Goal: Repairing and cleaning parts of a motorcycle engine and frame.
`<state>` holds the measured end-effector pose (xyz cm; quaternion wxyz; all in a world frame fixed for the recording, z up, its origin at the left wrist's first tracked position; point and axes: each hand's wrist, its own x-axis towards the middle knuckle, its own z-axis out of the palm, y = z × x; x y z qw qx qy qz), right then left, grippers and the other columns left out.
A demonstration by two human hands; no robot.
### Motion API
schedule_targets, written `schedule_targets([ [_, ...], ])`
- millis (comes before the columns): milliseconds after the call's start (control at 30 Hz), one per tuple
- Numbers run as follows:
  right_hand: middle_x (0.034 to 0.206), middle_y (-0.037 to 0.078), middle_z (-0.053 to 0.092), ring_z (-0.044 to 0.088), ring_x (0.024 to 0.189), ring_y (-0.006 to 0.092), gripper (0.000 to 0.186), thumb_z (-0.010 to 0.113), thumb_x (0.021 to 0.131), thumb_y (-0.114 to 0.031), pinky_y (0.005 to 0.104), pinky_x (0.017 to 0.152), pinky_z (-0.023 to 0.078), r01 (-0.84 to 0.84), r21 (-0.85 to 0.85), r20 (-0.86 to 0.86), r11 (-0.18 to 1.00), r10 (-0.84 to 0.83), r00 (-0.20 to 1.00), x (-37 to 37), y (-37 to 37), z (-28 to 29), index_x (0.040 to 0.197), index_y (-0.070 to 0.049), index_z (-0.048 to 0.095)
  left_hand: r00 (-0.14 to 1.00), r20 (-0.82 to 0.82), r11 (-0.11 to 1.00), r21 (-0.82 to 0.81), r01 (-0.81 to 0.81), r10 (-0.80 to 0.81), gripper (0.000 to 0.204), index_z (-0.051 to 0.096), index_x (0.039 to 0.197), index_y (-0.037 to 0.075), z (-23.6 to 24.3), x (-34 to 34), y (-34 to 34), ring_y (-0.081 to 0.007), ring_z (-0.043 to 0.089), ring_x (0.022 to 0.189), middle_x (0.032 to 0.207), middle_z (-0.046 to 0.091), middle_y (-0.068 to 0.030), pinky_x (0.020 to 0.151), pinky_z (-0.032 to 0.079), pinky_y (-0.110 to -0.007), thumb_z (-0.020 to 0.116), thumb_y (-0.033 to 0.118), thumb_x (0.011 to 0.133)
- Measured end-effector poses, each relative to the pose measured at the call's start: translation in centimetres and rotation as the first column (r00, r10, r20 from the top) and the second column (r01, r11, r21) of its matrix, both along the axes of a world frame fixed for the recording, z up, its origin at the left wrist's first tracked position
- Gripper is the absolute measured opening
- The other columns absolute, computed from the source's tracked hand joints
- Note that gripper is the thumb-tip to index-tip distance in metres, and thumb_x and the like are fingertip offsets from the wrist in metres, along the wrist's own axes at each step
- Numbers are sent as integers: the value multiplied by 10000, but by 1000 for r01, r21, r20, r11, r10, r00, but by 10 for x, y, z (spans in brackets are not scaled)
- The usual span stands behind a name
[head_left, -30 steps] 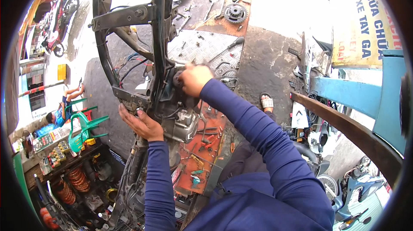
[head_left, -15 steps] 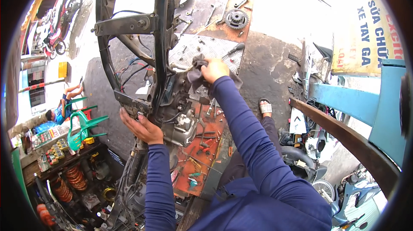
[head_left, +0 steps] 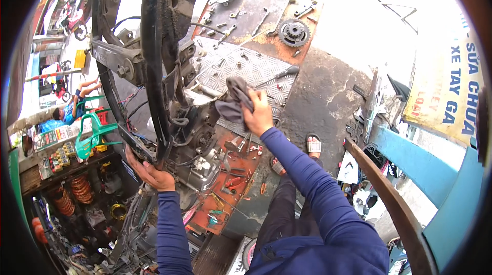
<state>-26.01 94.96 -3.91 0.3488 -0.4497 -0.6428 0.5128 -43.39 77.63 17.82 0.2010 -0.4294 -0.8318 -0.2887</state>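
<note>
The right hand clutches a rag in closed fingers; the left hand touches the motorcycle frame, its grip unclear. Poor support might tip the frame.

Wearing a navy-blue long-sleeved top; plain, soft-looking cloth, loosely folded across the front. Small dark detail low on the front, too unclear to name. Left sleeve close-fitting, ringed with crosswise creases, reaching the wrist. Right sleeve the same navy, wrinkles deepest about the elbow, cuff snug at the wrist. My left hand bare, likewise my right hand. Trousers dark, near black, creased along the legs. Right sandal open-toed, dark-soled, broad pale strap in a checked pattern. Left sandal partly hidden.
</note>
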Motion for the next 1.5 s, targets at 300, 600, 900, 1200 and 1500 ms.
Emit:
schedule_targets([
  [300,1151,173,497,629,952,343,591,648,782,-86,417,791,546,-824,247,554,510,623,552,22,13,-92,1345,-234,542,987,159,996,78,-48,35,687,370,1460,-22,-12,-6,3,-356,400,1355,1468,394,-220,1135,279,-436,299,477,992],
  [600,1068,194,482,597,865,349,758,703,702,-76,430,665,545,-389,544,22,743,451,892,-34,14,-11,1398,-287,491,972,235,995,91,-36,14,772,332,1486,-2,-15,3,-2,-317,393,1362,1500,351,-191,1127,311,-410,298,575,975],
  [900,1131,182,491,642,859,331,722,764,669,-148,413,712,562,-308,276,66,910,302,951,-3,20,17,1348,-253,543,972,235,997,66,-33,16,771,332,1482,-1,-8,0,-5,-300,403,1351,1493,339,-181,1081,390,-392,281,585,983],
  [1200,1136,185,518,612,1000,351,619,754,741,-185,423,851,527,-458,271,12,847,473,881,-20,59,1,1331,-207,568,945,326,993,114,-36,-3,809,333,1482,-7,-10,3,-3,-304,392,1363,1495,356,-177,1118,330,-396,261,625,983],
  [1500,1169,237,532,516,1150,394,503,575,903,-510,448,977,419,-549,-130,184,826,564,805,-99,81,28,1188,-109,676,987,155,999,25,-42,37,588,335,1457,-65,-15,-2,0,-295,391,1373,1488,391,-184,1137,289,-397,394,236,955],
])
